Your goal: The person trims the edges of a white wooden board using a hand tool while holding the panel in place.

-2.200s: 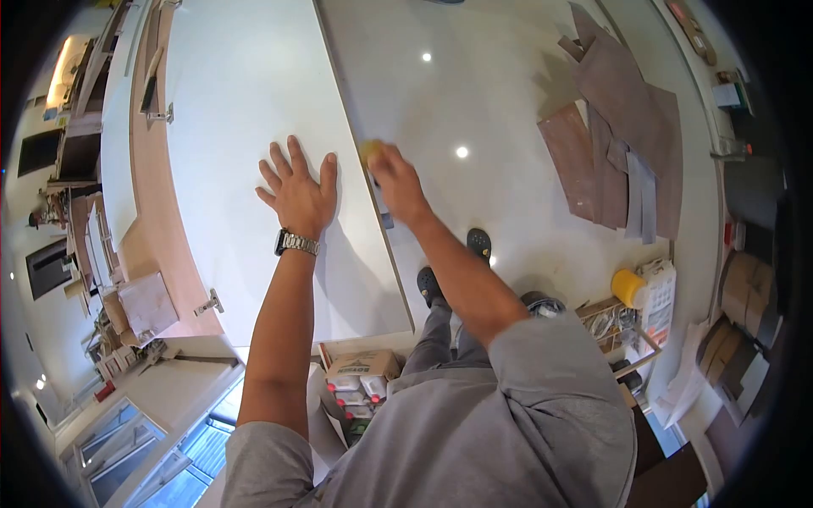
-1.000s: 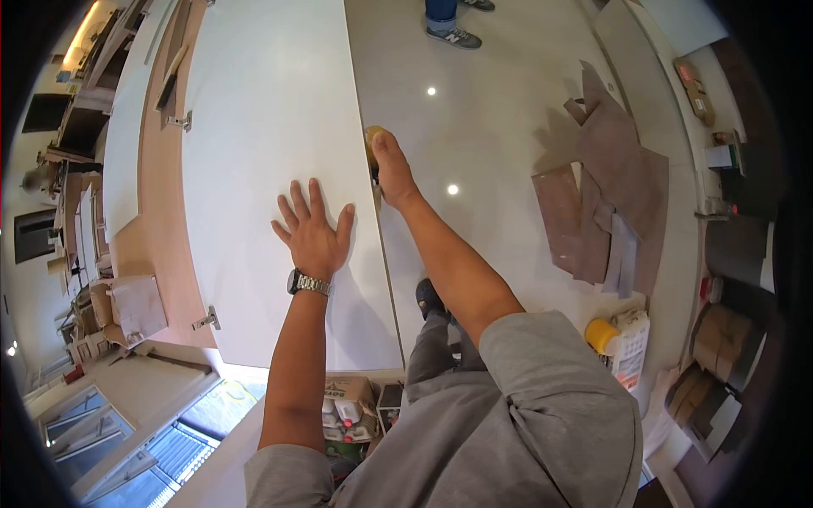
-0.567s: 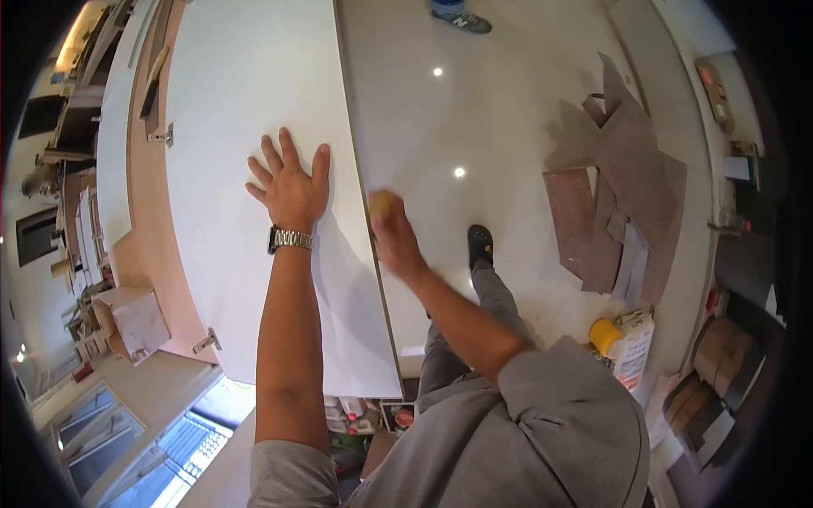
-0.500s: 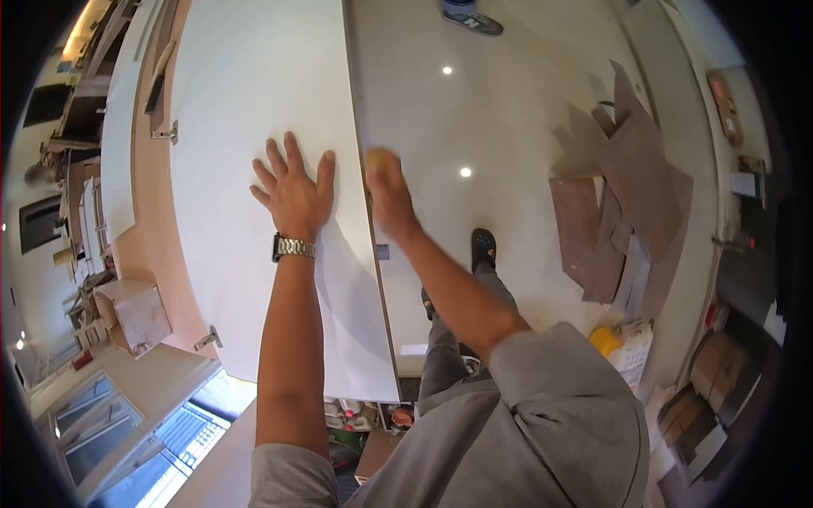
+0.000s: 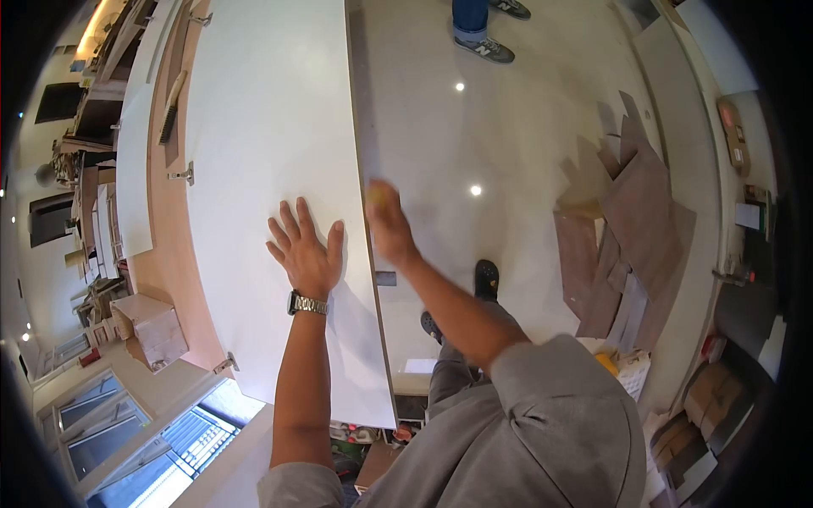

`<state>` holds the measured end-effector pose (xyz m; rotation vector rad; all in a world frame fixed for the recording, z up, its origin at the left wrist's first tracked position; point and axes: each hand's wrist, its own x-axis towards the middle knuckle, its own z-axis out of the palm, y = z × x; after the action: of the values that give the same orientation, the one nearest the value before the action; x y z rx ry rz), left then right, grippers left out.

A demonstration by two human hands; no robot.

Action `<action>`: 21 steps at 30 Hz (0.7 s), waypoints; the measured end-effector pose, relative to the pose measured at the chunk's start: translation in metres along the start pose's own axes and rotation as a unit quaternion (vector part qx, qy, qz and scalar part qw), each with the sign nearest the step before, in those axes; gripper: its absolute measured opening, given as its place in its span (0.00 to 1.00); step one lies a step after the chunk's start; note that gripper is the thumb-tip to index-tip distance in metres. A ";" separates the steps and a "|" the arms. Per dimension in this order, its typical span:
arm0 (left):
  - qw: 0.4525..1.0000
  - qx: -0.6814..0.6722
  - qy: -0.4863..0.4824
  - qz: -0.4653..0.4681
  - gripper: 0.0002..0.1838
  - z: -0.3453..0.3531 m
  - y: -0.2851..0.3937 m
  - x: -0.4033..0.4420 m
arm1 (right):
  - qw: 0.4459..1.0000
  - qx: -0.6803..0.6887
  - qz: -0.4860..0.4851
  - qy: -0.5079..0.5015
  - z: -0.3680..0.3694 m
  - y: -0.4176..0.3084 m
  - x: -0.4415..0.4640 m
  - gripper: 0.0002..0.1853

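Observation:
My left hand (image 5: pixel 309 254) lies flat on a large white panel (image 5: pixel 262 127), its fingers spread and a metal-band watch (image 5: pixel 307 303) on the wrist. At the panel's right edge, my right hand (image 5: pixel 388 224) is closed round a small yellowish object (image 5: pixel 376 196), mostly hidden by the fingers and slightly blurred. Metal hinges (image 5: pixel 183 174) are fixed along the panel's left edge. Below my right hand, a small grey piece (image 5: pixel 385 278) shows beside the panel's edge.
Another person's shoes (image 5: pixel 484 48) stand on the floor at the top. Brown sheets (image 5: pixel 639 212) lie in a pile at the right. A brush (image 5: pixel 172 108) rests on the wooden surface at the left, and a cardboard box (image 5: pixel 152 330) sits lower left.
My right hand has moved along the panel's edge, still round the yellowish object. The view has shifted, so the panel and my flat left hand appear lower. More of the other person's legs shows.

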<state>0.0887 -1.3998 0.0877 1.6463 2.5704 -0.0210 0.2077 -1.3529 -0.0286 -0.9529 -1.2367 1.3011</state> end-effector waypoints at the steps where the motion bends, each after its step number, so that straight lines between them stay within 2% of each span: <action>1: 1.000 0.001 -0.002 -0.001 0.46 0.000 0.000 0.001 | 0.997 0.061 0.042 -0.002 0.004 0.003 0.042 0.26; 2: 1.000 0.001 0.000 0.000 0.46 0.000 0.000 0.003 | 0.989 0.122 0.085 -0.002 0.006 0.005 0.081 0.26; 4: 1.000 0.002 0.001 0.001 0.46 0.002 -0.001 0.003 | 0.996 0.025 0.083 0.028 0.009 0.004 0.145 0.24; 7: 1.000 0.001 -0.009 0.000 0.47 0.001 -0.001 0.003 | 0.989 0.065 0.131 0.000 0.004 -0.010 0.143 0.24; 9: 1.000 -0.001 -0.013 -0.002 0.47 0.000 -0.001 0.004 | 0.987 0.084 0.133 -0.019 -0.002 -0.009 0.085 0.25; 10: 1.000 -0.001 -0.017 -0.002 0.47 0.000 -0.002 0.003 | 0.995 0.050 0.084 -0.028 -0.002 0.014 0.043 0.26; 11: 1.000 -0.002 -0.016 0.000 0.48 0.000 -0.002 0.004 | 0.981 0.071 0.145 -0.102 -0.015 -0.002 0.011 0.28; 14: 1.000 0.011 -0.001 0.011 0.49 0.010 -0.009 0.008 | 0.976 0.115 0.142 -0.114 -0.023 -0.021 -0.045 0.27; 17: 0.998 -0.008 -0.006 0.057 0.47 0.000 -0.005 0.076 | 0.974 0.139 0.142 -0.108 -0.021 -0.034 -0.035 0.25; 21: 0.996 -0.008 0.042 0.073 0.45 -0.005 0.027 0.195 | 0.990 0.112 0.086 -0.022 -0.005 -0.006 0.075 0.23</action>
<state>0.0317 -1.2119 0.0779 1.8629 2.4948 0.0812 0.2039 -1.2787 -0.0148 -0.8871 -1.0312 1.5692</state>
